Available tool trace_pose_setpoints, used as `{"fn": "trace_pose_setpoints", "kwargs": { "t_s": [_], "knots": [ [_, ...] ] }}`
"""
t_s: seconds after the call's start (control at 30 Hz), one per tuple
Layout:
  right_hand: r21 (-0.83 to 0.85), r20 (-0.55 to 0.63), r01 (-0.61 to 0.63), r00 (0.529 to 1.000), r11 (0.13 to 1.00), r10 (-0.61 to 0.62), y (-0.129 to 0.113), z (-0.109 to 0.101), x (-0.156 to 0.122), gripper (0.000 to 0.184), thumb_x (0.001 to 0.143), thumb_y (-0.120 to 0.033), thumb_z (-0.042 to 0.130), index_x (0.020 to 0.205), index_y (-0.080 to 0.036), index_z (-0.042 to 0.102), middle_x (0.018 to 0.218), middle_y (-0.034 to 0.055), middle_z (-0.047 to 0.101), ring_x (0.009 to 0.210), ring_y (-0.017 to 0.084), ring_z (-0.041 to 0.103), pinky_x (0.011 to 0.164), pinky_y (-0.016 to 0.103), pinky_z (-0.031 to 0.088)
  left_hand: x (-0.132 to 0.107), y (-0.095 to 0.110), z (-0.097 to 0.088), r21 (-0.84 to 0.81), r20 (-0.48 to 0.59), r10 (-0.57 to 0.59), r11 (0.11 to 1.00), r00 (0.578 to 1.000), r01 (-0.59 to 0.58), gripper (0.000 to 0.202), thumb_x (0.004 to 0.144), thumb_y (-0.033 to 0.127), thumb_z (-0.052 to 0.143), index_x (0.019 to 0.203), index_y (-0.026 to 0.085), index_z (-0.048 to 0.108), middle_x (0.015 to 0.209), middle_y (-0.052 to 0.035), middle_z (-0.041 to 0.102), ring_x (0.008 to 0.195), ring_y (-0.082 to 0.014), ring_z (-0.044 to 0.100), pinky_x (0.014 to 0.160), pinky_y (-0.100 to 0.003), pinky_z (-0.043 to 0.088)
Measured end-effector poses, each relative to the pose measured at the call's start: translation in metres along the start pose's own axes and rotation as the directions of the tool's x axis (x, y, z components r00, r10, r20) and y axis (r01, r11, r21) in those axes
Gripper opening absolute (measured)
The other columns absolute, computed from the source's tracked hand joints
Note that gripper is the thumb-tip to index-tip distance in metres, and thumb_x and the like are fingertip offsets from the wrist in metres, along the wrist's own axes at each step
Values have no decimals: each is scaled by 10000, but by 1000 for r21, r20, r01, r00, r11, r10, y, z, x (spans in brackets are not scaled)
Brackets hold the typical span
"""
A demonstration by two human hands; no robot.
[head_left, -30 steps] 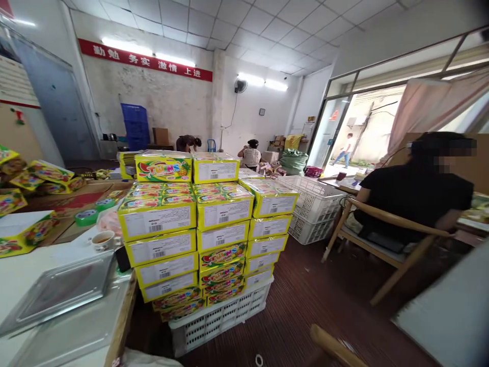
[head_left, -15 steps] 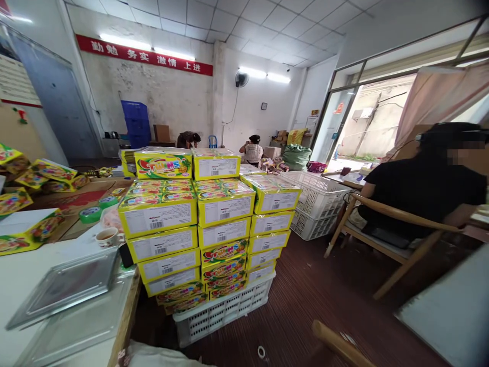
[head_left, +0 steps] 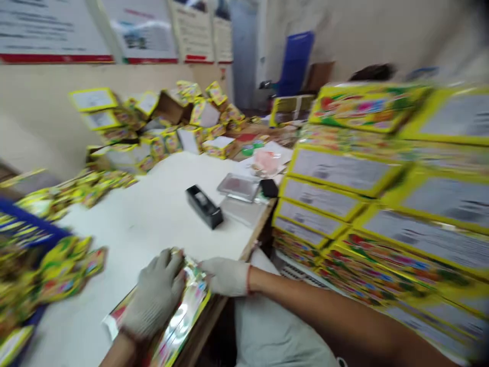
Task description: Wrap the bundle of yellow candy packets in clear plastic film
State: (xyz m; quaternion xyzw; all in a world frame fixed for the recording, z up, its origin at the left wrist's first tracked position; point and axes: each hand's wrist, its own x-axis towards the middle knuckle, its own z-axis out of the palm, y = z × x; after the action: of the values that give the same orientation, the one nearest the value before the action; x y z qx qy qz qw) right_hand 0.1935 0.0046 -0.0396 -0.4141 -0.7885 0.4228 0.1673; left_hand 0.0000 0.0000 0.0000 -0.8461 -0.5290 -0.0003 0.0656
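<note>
At the table's near edge lies a long, shiny, film-covered pack (head_left: 182,318) with yellow, green and pink print. My left hand (head_left: 155,295), in a whitish knit glove, lies along its left side with the fingers curled on its far end. My right hand (head_left: 227,275), gloved alike, reaches in from the right and grips the pack's far right corner; its fingertips are partly hidden. Under my left forearm, a flat piece with a whitish edge (head_left: 110,323) sticks out. Farther up the white table (head_left: 153,224) stands a black tape dispenser (head_left: 204,206).
Tall stacks of yellow cartons (head_left: 324,193) stand close on the right. A blue crate (head_left: 34,224) and loose small yellow packets (head_left: 72,270) are at left. Opened display boxes (head_left: 153,145) pile along the wall. A clear tray (head_left: 239,187) lies near the table's right edge.
The view has swung left and down from the room and carton stacks to the table. Both my hands, out of sight before, now show on the shiny pack.
</note>
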Motion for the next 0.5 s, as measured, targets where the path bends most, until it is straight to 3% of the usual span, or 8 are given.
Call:
{"fn": "trace_pose_setpoints", "kwargs": {
  "t_s": [0.1,0.17,0.23,0.3,0.37,0.5],
  "knots": [
    [82,-104,-24,994,996,32,12,9,-15,270,847,-124,465,1017,-133,674,1070,120,706,984,210,631,901,313,473,1,5,-3,-10,86,-71,997,994,72,441,979,350,381,1395,229,466,1313,-122,531,1137,-284,528,945,-447,454],
    [259,-102,-131,982,957,162,18,13,-20,251,853,-160,449,977,-134,666,921,97,694,834,188,636,759,293,512,6,5,-3,-4,123,-84,996,989,86,503,968,422,415,1437,239,435,1333,-130,505,1157,-305,508,949,-465,446],
    [488,-18,-251,955,836,297,19,14,-23,241,858,-211,463,999,-144,646,765,40,636,686,159,616,621,267,520,7,3,-1,4,148,-87,996,985,87,551,958,467,435,1469,263,409,1350,-134,482,1166,-325,499,937,-479,447],
    [648,49,-302,932,699,358,16,14,-25,250,841,-252,514,1033,-147,634,691,-3,583,637,139,608,601,255,539,6,1,0,10,159,-93,996,983,92,573,949,496,445,1481,287,399,1348,-135,471,1157,-334,500,923,-483,449],
    [712,48,-292,927,639,371,14,12,-26,268,806,-294,583,1023,-146,639,689,-12,583,649,127,615,644,256,562,5,0,1,10,163,-99,995,982,99,598,935,532,460,1483,302,395,1340,-136,466,1155,-340,495,919,-485,445],
    [719,14,-267,929,642,370,17,12,-27,314,731,-373,663,951,-150,654,751,6,618,684,129,630,662,264,568,8,5,2,-5,182,-135,990,974,138,741,859,696,482,1478,296,402,1345,-148,454,1187,-370,465,985,-554,385]
  ]
}}
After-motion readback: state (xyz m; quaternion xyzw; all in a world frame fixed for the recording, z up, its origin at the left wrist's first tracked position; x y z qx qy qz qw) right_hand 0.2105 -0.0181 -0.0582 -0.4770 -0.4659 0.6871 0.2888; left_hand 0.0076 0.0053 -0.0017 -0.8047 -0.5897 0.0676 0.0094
